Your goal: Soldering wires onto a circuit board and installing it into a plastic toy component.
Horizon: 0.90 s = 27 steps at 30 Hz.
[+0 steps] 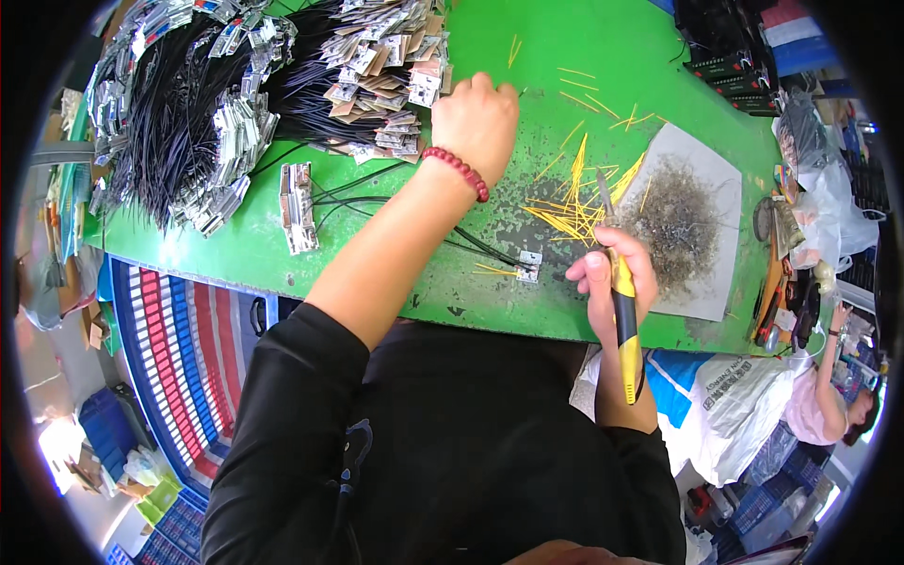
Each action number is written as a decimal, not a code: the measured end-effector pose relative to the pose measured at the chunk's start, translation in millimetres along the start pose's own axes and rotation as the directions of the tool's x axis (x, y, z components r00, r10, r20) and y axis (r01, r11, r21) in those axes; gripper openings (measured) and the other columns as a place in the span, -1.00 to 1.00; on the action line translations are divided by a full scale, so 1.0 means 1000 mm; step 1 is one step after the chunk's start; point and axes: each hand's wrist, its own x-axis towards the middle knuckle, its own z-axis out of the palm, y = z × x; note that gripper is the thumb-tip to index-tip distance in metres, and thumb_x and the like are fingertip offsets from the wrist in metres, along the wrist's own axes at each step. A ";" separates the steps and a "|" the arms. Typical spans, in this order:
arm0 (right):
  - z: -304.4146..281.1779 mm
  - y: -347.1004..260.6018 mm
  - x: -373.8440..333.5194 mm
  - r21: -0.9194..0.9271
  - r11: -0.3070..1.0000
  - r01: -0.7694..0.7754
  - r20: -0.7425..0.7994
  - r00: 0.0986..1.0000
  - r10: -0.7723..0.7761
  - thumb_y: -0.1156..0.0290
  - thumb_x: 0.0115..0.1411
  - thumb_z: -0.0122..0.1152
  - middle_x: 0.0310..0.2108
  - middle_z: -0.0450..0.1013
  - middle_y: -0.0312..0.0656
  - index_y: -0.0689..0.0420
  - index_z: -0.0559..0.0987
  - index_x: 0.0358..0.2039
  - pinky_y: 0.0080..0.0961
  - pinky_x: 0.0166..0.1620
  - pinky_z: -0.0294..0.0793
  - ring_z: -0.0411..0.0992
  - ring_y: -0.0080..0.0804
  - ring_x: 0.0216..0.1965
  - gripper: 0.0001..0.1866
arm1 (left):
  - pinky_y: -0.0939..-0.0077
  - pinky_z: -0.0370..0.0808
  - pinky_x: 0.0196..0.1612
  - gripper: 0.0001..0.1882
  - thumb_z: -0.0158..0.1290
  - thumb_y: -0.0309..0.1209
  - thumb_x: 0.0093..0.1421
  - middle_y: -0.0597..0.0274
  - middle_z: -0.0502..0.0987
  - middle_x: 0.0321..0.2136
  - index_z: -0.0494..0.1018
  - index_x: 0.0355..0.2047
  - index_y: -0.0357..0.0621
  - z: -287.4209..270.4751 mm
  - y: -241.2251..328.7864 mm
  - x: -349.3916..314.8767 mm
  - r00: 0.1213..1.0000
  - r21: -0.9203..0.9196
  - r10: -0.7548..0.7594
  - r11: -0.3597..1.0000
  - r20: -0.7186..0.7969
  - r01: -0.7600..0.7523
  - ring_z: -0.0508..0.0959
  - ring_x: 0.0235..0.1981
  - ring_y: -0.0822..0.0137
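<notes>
My right hand (617, 282) holds a soldering iron (624, 315) with a yellow and black handle. Its thin tip points up and away from me, over a heap of yellow wires (570, 212). My left hand (477, 118) is stretched far forward with curled fingers, at the right edge of a pile of small circuit boards (377, 85) on black cables. What lies in those fingers is hidden. Near the table's front edge, between my arms, a small white board (529, 266) lies with black cables and short yellow wires at it.
A grey sheet (702, 226) covered in dark residue lies right of the wires on the green table (443, 301). Bundled black cables with silvery ends (240, 146) fill the far left. A separate silvery bundle (298, 209) lies nearer. Another person (829, 405) is at the far right.
</notes>
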 end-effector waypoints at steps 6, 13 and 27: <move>0.002 -0.003 -0.005 -0.008 0.999 -0.044 0.019 0.999 0.044 0.35 0.27 0.17 -0.60 0.47 -0.22 0.26 0.45 -0.08 -0.72 -0.53 0.34 0.42 -0.61 -0.58 -0.70 | 0.27 0.58 -0.39 -0.89 -0.04 -0.50 0.13 0.06 0.59 -0.42 0.46 -0.34 -0.12 -0.008 -0.002 0.011 0.994 -0.052 0.027 0.998 0.103 -0.022 0.64 -0.37 0.13; 0.000 0.000 0.012 0.090 0.996 0.009 -0.136 0.991 0.004 0.51 0.20 0.23 -0.42 0.53 -0.19 0.21 0.42 0.00 -0.68 -0.38 0.48 0.53 -0.54 -0.40 -0.65 | 0.23 0.48 -0.39 -0.90 0.02 -0.61 0.09 0.05 0.53 -0.48 0.41 -0.36 -0.18 -0.046 -0.002 -0.051 0.975 -0.599 0.171 0.769 -0.139 -0.221 0.56 -0.42 0.02; 0.030 -0.009 0.025 0.127 0.990 0.064 -0.027 0.998 -0.061 0.69 0.09 0.27 -0.49 0.50 -0.28 0.17 0.44 -0.05 -0.71 -0.36 0.44 0.45 -0.67 -0.44 -0.60 | 0.35 0.53 -0.33 -0.83 0.17 -0.61 -0.01 0.14 0.54 -0.44 0.50 -0.36 -0.19 -0.066 0.014 -0.101 0.984 -0.761 0.134 0.624 -0.121 -0.179 0.57 -0.40 0.10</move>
